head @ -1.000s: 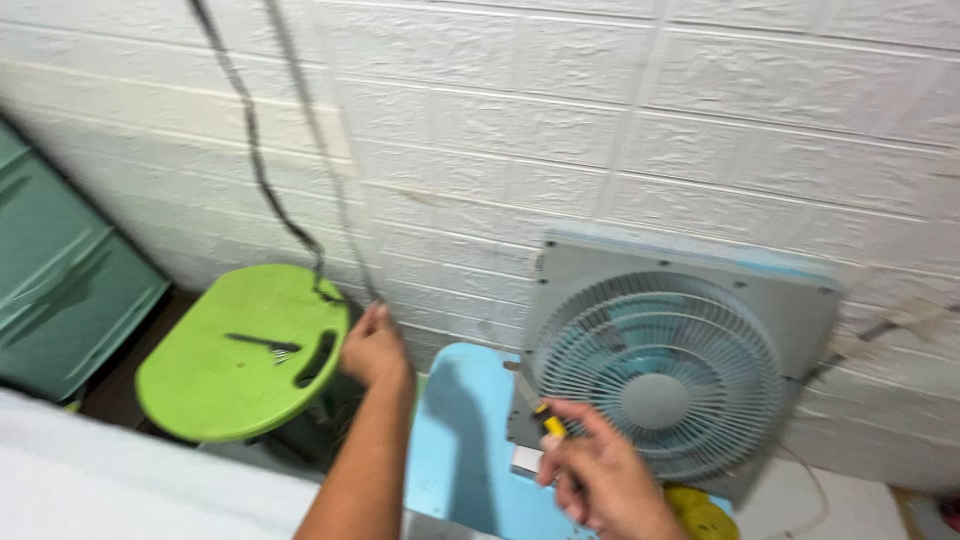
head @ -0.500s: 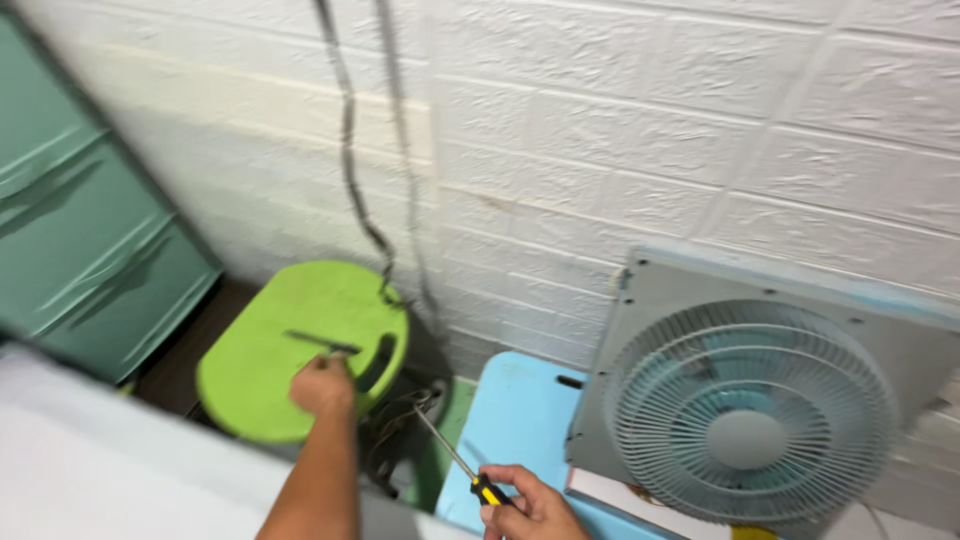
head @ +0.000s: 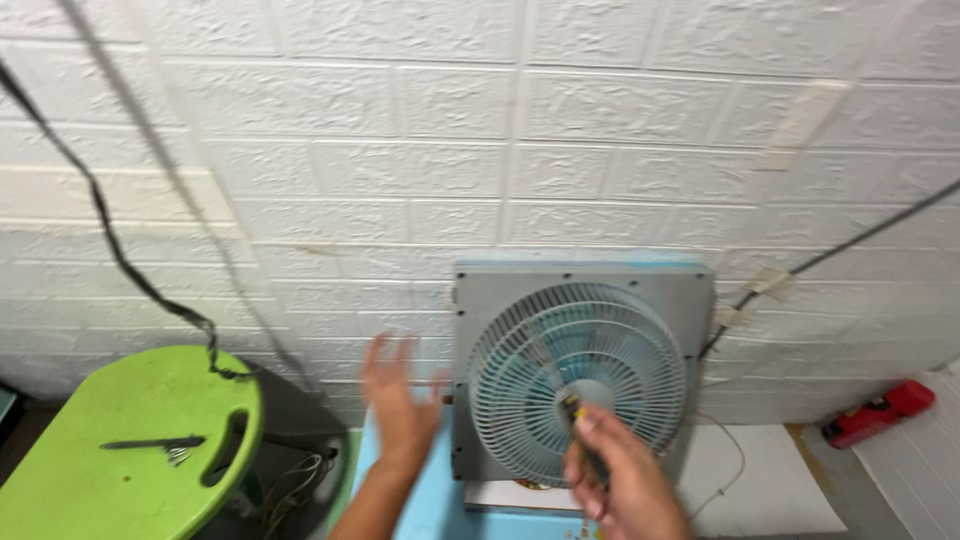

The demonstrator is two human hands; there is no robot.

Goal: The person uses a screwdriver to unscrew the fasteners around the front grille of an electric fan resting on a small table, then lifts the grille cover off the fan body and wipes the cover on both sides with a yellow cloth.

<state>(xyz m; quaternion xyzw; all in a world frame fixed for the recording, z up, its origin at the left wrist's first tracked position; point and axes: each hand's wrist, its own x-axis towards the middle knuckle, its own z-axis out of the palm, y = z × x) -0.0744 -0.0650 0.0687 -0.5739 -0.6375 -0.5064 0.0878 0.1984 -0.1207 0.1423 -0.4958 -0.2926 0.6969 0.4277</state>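
Change: left hand has left the green stool and risen toward the fan.
Green stool (head: 120, 450): lower left; small dark tool on top.
Left hand (head: 398, 400): lower centre, open, fingers spread, empty (blurred).
Box fan (head: 580, 375): centre right, upright against wall.
Right hand (head: 625, 480): closed around screwdriver (head: 572, 408), tip at grille hub.

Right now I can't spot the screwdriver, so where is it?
In the head view, the screwdriver is in the right hand, low and right of centre, against the box fan's grille.
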